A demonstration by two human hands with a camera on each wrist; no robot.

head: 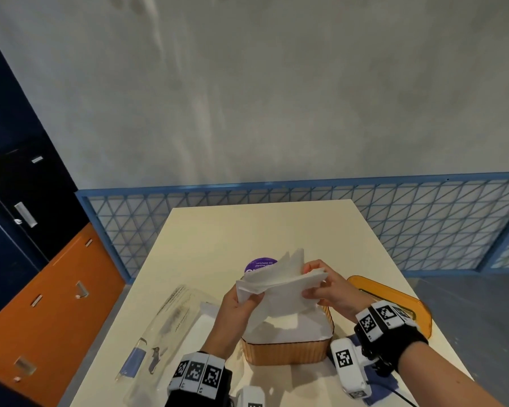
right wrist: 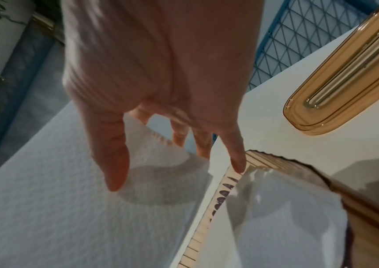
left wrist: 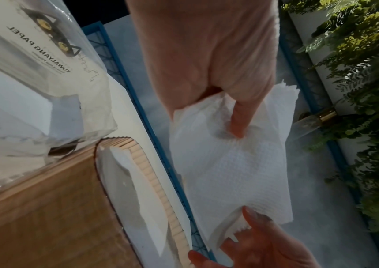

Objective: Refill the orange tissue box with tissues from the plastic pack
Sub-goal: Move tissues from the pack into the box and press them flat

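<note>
While both hands hold up a white stack of tissues point(head: 279, 284), the orange tissue box point(head: 288, 352) sits open right under it on the cream surface point(head: 218, 230). The left hand point(head: 241, 306) pinches the left end of the stack, with the thumb on top and the fingers curled below. The right hand point(head: 328, 286) grips the right end, with the thumb on the near side and the fingers behind. The top sheets stick up in loose points.

Inside the box lie more white tissues point(head: 291, 327), and one sheet hangs from the held stack down toward them. The box has ribbed sides.

The clear plastic pack point(head: 171, 327) lies just to the left of the box. It has printed words and a small cat picture on it, and some white tissue shows at its open end.

The orange lid point(head: 394, 301) lies flat on the surface to the right of the box, partly behind the right wrist. A round purple sticker point(head: 257, 264) peeks out behind the held tissues.
</note>
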